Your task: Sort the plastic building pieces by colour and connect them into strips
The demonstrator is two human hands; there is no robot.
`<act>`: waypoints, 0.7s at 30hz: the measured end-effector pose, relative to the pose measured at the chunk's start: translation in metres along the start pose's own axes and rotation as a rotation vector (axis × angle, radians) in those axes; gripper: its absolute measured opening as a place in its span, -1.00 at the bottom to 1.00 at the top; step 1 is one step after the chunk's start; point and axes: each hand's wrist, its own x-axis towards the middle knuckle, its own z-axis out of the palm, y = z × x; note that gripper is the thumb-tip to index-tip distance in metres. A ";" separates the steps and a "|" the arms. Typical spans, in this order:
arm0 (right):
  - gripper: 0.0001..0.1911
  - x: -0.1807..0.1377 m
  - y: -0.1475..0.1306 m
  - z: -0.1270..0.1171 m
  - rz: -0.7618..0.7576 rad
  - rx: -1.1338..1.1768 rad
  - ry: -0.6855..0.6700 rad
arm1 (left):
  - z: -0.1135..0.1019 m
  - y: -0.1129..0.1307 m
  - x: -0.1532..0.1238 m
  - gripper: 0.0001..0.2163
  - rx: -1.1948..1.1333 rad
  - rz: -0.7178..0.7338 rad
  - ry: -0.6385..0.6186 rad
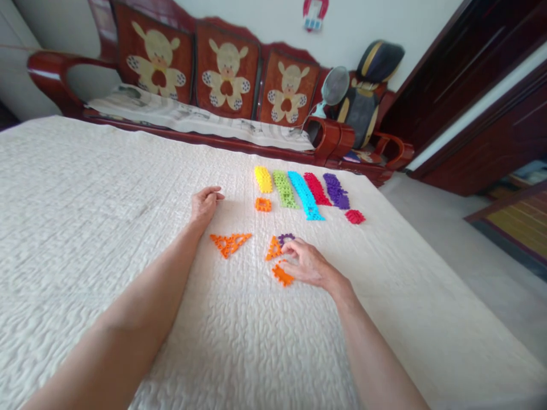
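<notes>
On the white quilted cover, my left hand (205, 204) rests with its fingers loosely bent and a gap at the tips; it holds nothing. Below it lie joined orange triangle pieces (231, 244). My right hand (308, 263) is over a small group of toothed plastic pieces, thumb and fingers apart. Its fingertips are at an orange triangle piece (273, 249) and a purple ring-like piece (286, 238), which the fingers partly cover. The thumb reaches over an orange square piece (282, 275). Whether the fingertips press on any piece is hard to make out.
Farther back lie yellow (263, 179), green (285, 189), blue (306, 195), red (317, 189) and purple (337, 191) rows of pieces. An orange frame-like piece (263, 204) and a red cluster (355, 216) lie nearer. Behind stand a wooden sofa (205, 130) and a fan (335, 85).
</notes>
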 end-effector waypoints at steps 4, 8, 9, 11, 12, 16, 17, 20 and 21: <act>-0.63 -0.020 -0.016 0.010 0.051 -0.089 -0.069 | -0.001 0.003 -0.002 -0.76 -0.019 -0.010 -0.004; -0.74 -0.025 -0.021 0.010 0.039 -0.125 -0.076 | -0.001 0.002 -0.002 -0.73 -0.017 0.009 -0.013; -0.77 -0.023 -0.022 0.007 0.032 -0.114 -0.088 | -0.001 0.001 -0.002 -0.72 -0.020 0.018 -0.018; -0.87 -0.011 -0.025 -0.002 0.016 -0.085 -0.112 | -0.001 -0.002 -0.001 -0.71 -0.020 0.036 -0.032; -0.90 -0.001 -0.026 -0.006 0.009 -0.073 -0.115 | 0.000 -0.003 0.000 -0.70 -0.016 0.044 -0.038; -0.73 0.051 -0.027 -0.009 -0.005 -0.076 -0.030 | 0.000 -0.007 0.003 -0.70 0.006 0.055 -0.051; -0.70 0.065 -0.025 -0.006 -0.008 -0.078 0.014 | 0.001 -0.008 0.004 -0.70 0.009 0.056 -0.048; -0.60 0.097 -0.016 0.007 0.001 -0.073 0.124 | 0.001 -0.010 0.005 -0.69 0.019 0.073 -0.053; -0.59 0.103 -0.012 0.011 0.010 -0.069 0.139 | 0.002 -0.010 0.005 -0.69 0.023 0.080 -0.056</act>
